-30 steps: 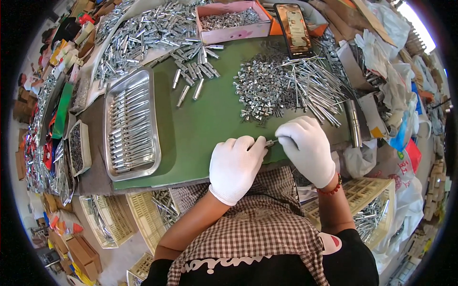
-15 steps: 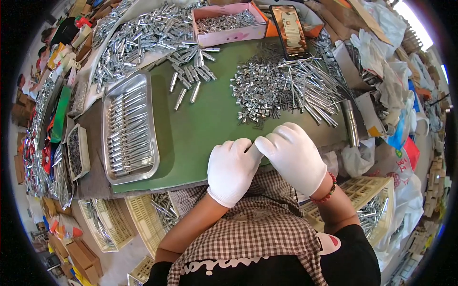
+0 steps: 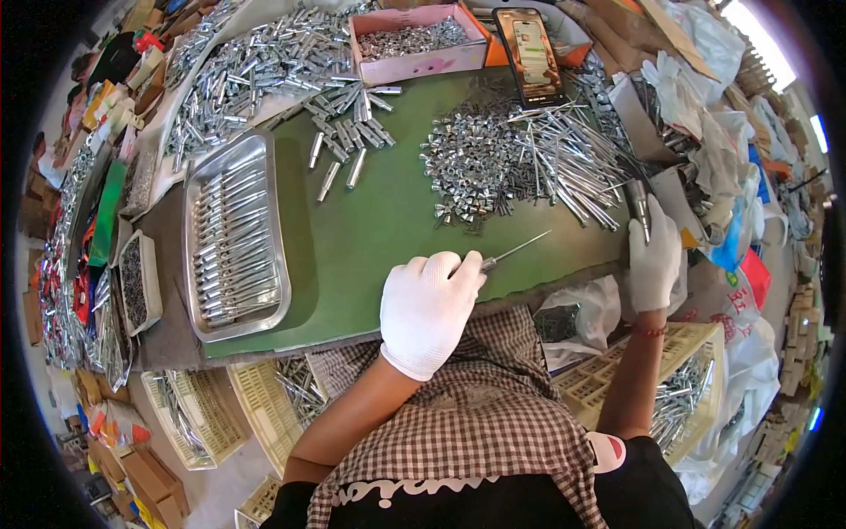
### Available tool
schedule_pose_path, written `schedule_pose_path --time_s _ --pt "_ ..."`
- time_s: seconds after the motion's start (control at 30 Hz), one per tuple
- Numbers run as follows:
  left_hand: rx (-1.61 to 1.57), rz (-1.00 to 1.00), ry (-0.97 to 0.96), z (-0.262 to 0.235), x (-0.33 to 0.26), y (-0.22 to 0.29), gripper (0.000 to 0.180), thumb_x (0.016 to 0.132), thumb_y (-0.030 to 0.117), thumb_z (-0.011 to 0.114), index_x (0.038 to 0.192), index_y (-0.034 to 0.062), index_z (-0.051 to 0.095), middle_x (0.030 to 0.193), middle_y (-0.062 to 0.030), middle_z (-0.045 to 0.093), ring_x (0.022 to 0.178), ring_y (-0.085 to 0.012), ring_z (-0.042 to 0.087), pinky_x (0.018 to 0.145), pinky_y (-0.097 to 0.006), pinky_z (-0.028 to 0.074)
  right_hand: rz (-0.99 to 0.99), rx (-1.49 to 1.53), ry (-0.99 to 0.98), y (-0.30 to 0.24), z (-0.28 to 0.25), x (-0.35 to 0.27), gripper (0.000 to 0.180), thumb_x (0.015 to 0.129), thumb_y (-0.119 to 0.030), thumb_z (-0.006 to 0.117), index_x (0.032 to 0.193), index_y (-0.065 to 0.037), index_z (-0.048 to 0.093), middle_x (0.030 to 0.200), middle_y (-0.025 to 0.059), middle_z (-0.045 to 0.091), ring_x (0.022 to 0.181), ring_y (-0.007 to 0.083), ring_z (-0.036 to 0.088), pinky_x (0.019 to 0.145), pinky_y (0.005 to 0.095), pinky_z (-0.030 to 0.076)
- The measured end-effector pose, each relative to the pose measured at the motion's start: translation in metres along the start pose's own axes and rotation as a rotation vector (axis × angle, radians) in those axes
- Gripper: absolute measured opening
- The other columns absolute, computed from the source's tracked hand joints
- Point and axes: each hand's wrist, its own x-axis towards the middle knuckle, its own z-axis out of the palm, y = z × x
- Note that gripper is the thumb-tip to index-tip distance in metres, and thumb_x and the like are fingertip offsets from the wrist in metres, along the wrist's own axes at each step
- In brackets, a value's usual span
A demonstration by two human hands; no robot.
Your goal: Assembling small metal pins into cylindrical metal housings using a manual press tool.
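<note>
My left hand (image 3: 427, 313), in a white glove, is closed near the front edge of the green work surface. From its fingertips a thin metal rod with a small fitting (image 3: 520, 247) points up to the right. At the right end of the table my right hand (image 3: 654, 264), also gloved, closes round a thick metal cylinder (image 3: 640, 201), whose top shows above the fingers. Ahead of my hands lie a heap of small metal sleeves (image 3: 476, 163) and a bundle of loose thin rods (image 3: 577, 167). Dark little pins or springs lie among them, too small to tell.
A steel tray (image 3: 284, 273) on the left holds a row of rod-and-sleeve pieces. Behind it lie piled metal tubes (image 3: 256, 79). A pink box (image 3: 423, 66) and a propped phone (image 3: 530, 57) stand at the back. Cream plastic crates (image 3: 260, 410) sit below the table edge.
My right hand has left my left hand and moved right onto the metal cylinder. The thin rod in my left hand now shows. The view has shifted slightly.
</note>
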Motion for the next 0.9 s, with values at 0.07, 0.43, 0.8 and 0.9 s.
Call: schedule_pose_path --time_s 0.07,0.43,0.8,0.9 --pt "0.003 0.005 0.026 -0.001 0.000 -0.001 0.026 0.087 0.018 0.077 0.112 0.0129 0.073 0.090 -0.0032 0.061 0.077 -0.0272 0.060 0.069 -0.043 0.045 0.107 0.071 -0.126 0.004 -0.001 0.001 0.051 0.091 -0.007 0.070 0.141 -0.004 0.062 0.116 0.0177 0.068 0.108 0.0341 0.064 0.095 0.0402 0.051" --pt "0.022 -0.013 -0.005 0.000 0.001 -0.001 0.028 0.085 0.017 0.077 0.112 0.0142 0.072 0.088 -0.0039 0.059 0.077 -0.0278 0.060 0.070 -0.043 0.045 -0.170 0.451 -0.468 -0.130 -0.046 -0.039 0.068 0.081 -0.021 0.083 0.145 -0.021 0.060 0.084 0.0111 0.067 0.067 0.0308 0.068 0.062 0.0415 0.055" --pt "-0.018 -0.033 0.018 -0.001 0.000 0.002 0.026 0.085 0.019 0.077 0.111 0.0125 0.076 0.088 -0.0049 0.061 0.079 -0.0286 0.061 0.072 -0.043 0.046 0.214 -0.121 -0.135 0.000 -0.007 0.003 0.044 0.095 -0.025 0.071 0.137 -0.013 0.066 0.105 0.0146 0.070 0.094 0.0355 0.067 0.083 0.0451 0.052" --pt "-0.033 -0.042 0.014 -0.001 0.001 0.003 0.026 0.085 0.018 0.078 0.109 0.0119 0.077 0.088 -0.0056 0.061 0.079 -0.0290 0.061 0.073 -0.043 0.047 -0.181 -0.123 -0.045 -0.008 -0.006 0.022 0.036 0.090 -0.014 0.070 0.125 -0.018 0.072 0.113 0.0079 0.067 0.111 0.0286 0.062 0.093 0.0446 0.047"
